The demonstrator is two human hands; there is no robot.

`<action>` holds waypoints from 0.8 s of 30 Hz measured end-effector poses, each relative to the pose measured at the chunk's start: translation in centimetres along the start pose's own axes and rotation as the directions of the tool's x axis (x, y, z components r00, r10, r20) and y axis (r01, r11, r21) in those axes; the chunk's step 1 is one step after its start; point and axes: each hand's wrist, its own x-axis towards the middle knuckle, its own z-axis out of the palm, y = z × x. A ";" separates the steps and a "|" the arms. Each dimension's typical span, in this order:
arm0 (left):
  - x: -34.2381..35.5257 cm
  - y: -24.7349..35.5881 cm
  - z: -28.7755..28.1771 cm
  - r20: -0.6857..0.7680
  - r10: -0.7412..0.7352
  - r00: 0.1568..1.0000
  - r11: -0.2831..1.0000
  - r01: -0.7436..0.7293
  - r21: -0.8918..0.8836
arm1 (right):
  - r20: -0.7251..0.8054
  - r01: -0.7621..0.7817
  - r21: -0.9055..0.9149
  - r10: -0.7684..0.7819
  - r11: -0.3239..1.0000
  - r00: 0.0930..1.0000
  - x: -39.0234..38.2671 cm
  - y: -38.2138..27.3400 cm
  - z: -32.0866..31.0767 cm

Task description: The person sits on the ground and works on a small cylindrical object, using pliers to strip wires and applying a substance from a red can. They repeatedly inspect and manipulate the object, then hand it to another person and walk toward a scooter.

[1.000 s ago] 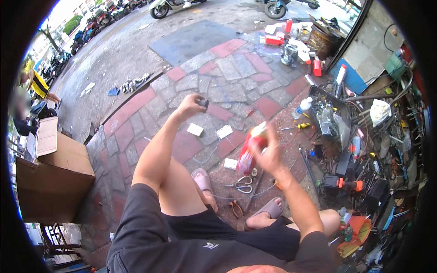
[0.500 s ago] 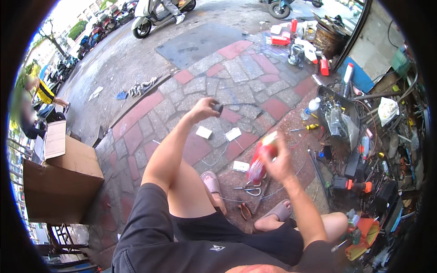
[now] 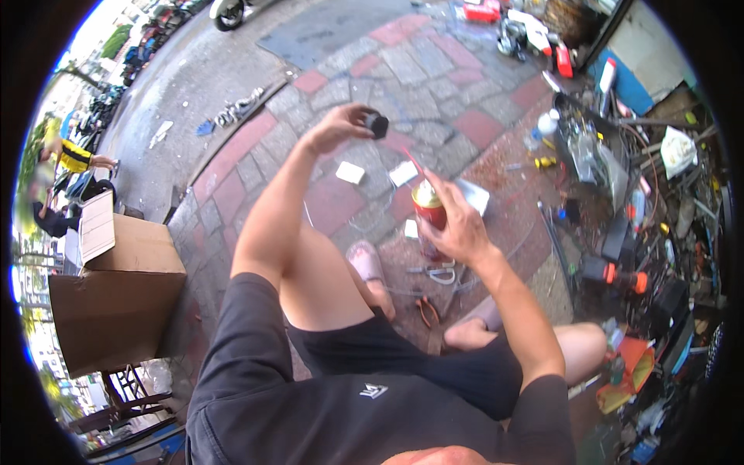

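Observation:
My left hand is raised, its fingers closed round a small black part. Lower and to the right, my right hand grips a red spray can with a gold top, held roughly upright, index finger at the nozzle, a thin red straw pointing upward from it. On the paving below lie small white blocks with thin wires, a white item partly behind the hand, metal scissors and orange-handled pliers near my sandalled feet.
An open cardboard box stands at my left, with people and parked scooters beyond. Crowding the right are a black tray of parts, an orange-and-black power tool, hoses and scrap. Red-and-white items sit by a rusty drum.
My left hand has moved up with the black part. The spray can has come upright and higher, its straw now showing. The view has shifted.

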 end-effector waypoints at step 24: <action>0.2 -1.4 -0.5 -0.010 0.081 0.997 0.948 -0.074 0.310 | 0.059 0.105 -0.094 -0.099 0.990 0.993 3.3 1.2 2.5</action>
